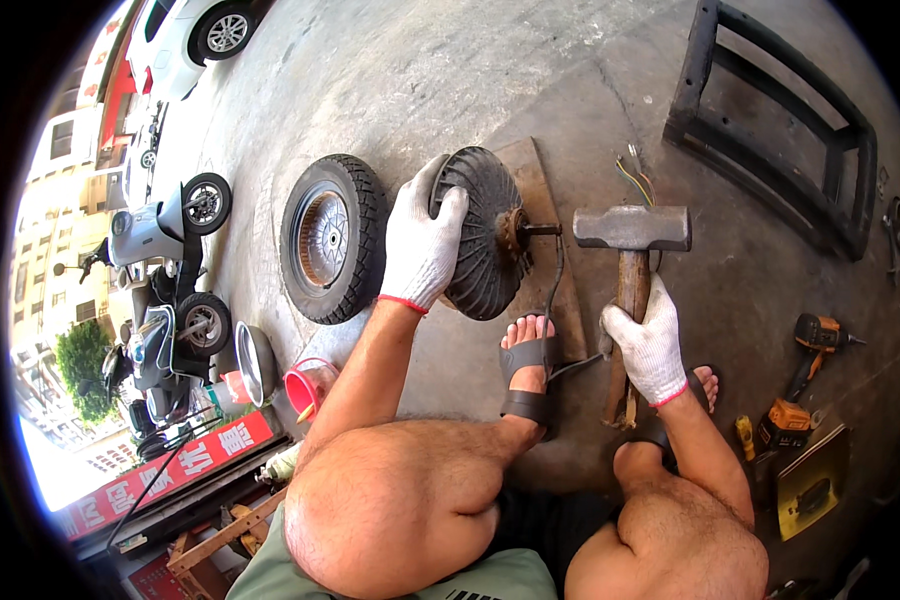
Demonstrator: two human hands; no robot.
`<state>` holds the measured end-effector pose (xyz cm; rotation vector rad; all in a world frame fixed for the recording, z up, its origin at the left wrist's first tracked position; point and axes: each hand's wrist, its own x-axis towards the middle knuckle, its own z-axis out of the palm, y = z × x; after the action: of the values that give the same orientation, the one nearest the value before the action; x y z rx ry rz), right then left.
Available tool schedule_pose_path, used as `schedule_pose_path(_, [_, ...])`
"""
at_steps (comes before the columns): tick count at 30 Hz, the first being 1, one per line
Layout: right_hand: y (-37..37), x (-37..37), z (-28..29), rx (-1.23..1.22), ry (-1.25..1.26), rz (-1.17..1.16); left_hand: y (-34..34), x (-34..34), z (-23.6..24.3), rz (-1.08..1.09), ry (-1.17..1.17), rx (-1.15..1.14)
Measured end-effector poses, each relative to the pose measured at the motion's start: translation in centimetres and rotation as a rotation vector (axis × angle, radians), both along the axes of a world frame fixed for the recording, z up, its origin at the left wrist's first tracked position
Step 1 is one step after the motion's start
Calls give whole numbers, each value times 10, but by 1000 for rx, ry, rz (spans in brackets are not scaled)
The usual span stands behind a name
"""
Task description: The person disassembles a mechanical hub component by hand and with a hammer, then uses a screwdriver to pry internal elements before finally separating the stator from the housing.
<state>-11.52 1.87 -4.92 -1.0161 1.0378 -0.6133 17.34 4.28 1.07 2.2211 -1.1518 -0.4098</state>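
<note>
Left gloved hand (425, 240) clasps the rim of a finned hub-motor disc (481, 265), roughly on edge; axle (543, 230) points right, toward the sledgehammer (632, 272), apart from it in view, depth unclear; right gloved hand (648, 345) encircles the wooden handle, crosswise to the axle; steel head roughly in line with it.

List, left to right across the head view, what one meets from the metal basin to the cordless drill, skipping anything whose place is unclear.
Metal basin → tyred wheel → gloved left hand → finned disc → hammer → cordless drill.
</note>
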Motion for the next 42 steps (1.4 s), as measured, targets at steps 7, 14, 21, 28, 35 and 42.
schedule_pose_path(7, [-3, 12, 0, 163, -12, 55, -1, -2, 2, -22, -117, 15])
schedule_pose_path(14, [-9, 2, 10, 64, -59, -48, -2, 0, 2, -35, -140, 21])
schedule_pose_path(21, [-11, 13, 10, 134, 18, 71, -5, -1, 3, -39, -160, 29])
schedule_pose_path(28, [-30, -29, 44, 67, -181, -161, -5, 2, 3, -25, -137, 32])
schedule_pose_path(35, [-33, -29, 58, -149, -100, -457, -3, 5, -1, 24, -67, 48])
schedule_pose_path(42, [-21, 14, 8, 172, -6, -115, 7, 24, -4, 180, 35, 44])
